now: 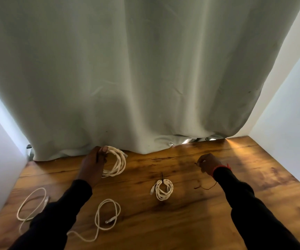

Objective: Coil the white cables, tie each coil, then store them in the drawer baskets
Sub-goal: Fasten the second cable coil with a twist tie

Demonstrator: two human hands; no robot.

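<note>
The left hand is gripping a coiled white cable at centre left of the frame, fingers curled round its loops just above the counter. The right hand, at centre right, is pinching a thin dark tie. A tied coil is lying between them; two loose cables are sprawling at lower left.

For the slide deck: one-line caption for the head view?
Left hand holds an untied white cable coil; right hand pinches a thin dark tie; a tied white coil lies on the wooden table.
</note>
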